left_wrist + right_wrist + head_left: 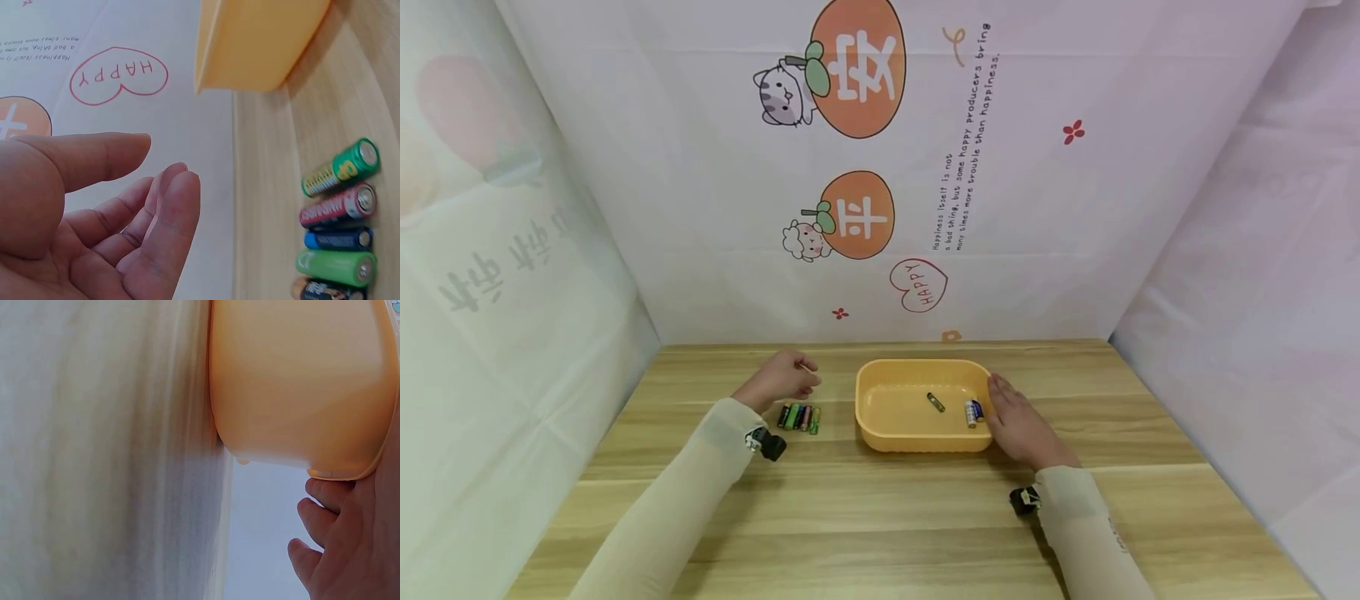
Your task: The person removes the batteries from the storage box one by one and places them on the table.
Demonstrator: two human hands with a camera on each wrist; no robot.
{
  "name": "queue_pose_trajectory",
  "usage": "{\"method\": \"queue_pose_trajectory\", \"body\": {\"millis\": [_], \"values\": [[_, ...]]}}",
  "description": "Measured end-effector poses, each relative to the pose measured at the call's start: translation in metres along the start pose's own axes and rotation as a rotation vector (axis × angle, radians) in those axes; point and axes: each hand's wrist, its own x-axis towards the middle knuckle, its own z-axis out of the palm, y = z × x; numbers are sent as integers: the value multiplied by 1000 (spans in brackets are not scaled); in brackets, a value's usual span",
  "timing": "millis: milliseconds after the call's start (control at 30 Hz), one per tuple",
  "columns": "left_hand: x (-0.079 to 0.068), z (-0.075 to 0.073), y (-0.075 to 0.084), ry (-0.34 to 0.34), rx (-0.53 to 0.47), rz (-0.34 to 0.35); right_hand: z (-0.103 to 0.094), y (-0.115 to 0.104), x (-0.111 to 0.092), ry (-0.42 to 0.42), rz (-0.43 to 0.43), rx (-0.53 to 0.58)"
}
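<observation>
A yellow plastic basin (925,443) stands on the wooden table. Inside it are a dark green battery (936,402), a white battery (971,415) and a blue battery (978,408). Left of the basin, several batteries (800,418) lie side by side in a row; in the left wrist view a green-and-gold battery (341,167) is at one end of them. My left hand (784,377) hovers just beyond this row, thumb and fingers apart, holding nothing. With its fingers extended, my right hand (1018,421) touches the basin's right wall, near the rim.
A white cloth wall (1022,283) with printed fruit and lettering rises behind the table (887,517). Similar cloth hangs on the left and right sides. Small dark cameras are strapped to both wrists.
</observation>
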Motion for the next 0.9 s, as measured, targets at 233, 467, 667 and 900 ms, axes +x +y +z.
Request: {"method": "queue_pose_trajectory", "body": {"millis": [233, 467, 667, 900], "values": [[6, 6, 17, -4, 28, 14, -1, 0, 0, 4, -3, -9], [10, 15, 32, -9, 30, 15, 1, 1, 1, 5, -10, -8], [18, 28, 41, -34, 16, 25, 1, 2, 1, 7, -17, -5], [26, 50, 49, -75, 7, 41, 1, 2, 1, 15, -22, -6]]}}
